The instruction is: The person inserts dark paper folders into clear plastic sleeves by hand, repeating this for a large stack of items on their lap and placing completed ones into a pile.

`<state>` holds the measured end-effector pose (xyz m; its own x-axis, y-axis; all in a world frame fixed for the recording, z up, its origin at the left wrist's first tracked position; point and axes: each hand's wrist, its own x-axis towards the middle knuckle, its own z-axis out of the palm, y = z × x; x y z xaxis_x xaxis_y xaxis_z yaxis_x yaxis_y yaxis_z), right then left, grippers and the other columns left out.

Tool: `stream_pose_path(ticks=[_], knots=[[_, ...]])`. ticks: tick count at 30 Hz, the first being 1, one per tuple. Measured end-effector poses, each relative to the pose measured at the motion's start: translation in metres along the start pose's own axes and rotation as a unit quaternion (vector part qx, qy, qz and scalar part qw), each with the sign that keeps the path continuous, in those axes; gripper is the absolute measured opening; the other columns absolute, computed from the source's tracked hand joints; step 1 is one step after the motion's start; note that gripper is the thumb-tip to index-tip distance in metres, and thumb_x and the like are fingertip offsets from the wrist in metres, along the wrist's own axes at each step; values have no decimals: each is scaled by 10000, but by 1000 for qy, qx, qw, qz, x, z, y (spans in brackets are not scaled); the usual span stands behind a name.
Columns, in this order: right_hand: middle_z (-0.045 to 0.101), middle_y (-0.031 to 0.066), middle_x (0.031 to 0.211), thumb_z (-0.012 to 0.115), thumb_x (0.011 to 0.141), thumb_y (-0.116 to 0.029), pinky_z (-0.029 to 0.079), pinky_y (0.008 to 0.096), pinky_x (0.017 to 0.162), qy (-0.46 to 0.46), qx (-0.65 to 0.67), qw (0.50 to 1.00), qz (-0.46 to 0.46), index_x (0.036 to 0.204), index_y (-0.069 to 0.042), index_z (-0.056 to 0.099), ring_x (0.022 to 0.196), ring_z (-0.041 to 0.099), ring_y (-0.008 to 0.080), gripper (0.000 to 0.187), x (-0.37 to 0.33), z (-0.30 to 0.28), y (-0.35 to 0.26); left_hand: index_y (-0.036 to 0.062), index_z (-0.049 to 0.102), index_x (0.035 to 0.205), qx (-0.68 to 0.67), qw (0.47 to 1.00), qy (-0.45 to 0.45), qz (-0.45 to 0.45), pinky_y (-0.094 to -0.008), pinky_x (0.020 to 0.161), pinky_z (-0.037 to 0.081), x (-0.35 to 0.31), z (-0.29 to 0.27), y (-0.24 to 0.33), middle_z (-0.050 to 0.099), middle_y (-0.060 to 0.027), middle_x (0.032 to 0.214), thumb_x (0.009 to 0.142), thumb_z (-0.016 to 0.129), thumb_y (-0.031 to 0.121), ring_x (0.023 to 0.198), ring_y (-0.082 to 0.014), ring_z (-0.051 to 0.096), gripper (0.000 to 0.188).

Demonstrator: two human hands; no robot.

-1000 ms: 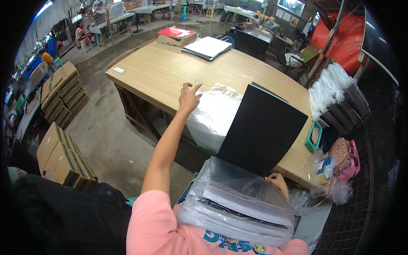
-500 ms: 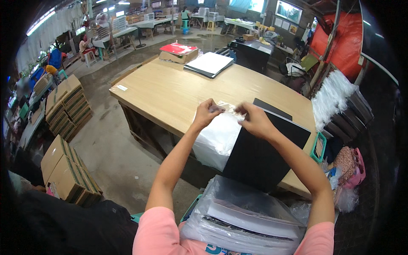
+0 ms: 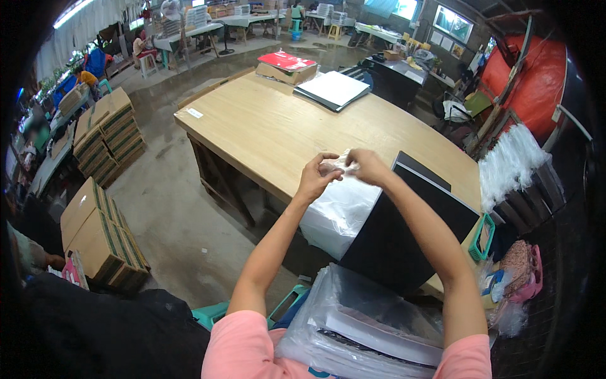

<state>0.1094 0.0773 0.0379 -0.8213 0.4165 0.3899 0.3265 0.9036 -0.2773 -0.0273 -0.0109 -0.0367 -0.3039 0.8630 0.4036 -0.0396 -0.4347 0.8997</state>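
Nearest cam, a plastic-wrapped stack sat up against the person's front, and just past it a big black sheet crossed the near edge of the tabletop. Right beside it, on its L, was the main item, the white plastic, hanging partly over that edge, and both hands were on it! L hand curled, thumb and fingertips at the crumpled top; R hand bunched in close, blurred. Actual pinch or just touching? Couldn't tell for either. Step in hand, prob.: working the plastic's top edge w/ the fingertips. Next move, I'd judge, called for a sure hold on one layer, w/o tearing it. Off to the R, a green basket; farther back, white sheets on a dark pile, then a red item atop a cardboard box nr the far edge.
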Motion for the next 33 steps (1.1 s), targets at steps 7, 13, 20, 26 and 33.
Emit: stream_pose_path(ticks=[7,13,20,26,33], knots=[[589,214,724,535,688,20,459,445,645,75,-88,988,103,768,5,530,728,589,380,82,9,-8,-9,-5,611,833,261,964,45,13,-217,538,381,-9,-18,-21,573,-16,659,737,699,141,588,-94,471,195],[593,228,748,534,729,-32,455,431,673,-72,57,982,168,775,21,535,741,589,383,70,1,-8,-19,32,598,798,-49,997,-27,-44,-201,537,363,-2,14,-9,538,12,653,841,606,258,597,-56,457,230],[594,237,776,524,662,-6,461,404,669,-45,-2,994,104,835,35,573,772,590,376,184,-22,-1,2,0,638,906,-25,831,-517,-203,-190,526,343,-21,12,13,625,-42,783,891,499,307,632,-64,490,337],[644,95,829,653,792,-174,506,287,609,-546,556,623,-66,934,26,592,730,615,156,253,-108,-92,-75,-16,558,1080,-542,681,-457,-185,-318,675,478,-82,-4,76,641,-103,889,869,496,393,727,-162,583,465],[646,117,799,591,816,-310,406,387,862,-268,663,698,-38,798,8,652,757,612,232,324,-234,-150,-49,28,567,983,20,802,-596,-9,-351,783,429,-101,70,107,571,-102,1001,805,631,245,912,-233,530,288]])
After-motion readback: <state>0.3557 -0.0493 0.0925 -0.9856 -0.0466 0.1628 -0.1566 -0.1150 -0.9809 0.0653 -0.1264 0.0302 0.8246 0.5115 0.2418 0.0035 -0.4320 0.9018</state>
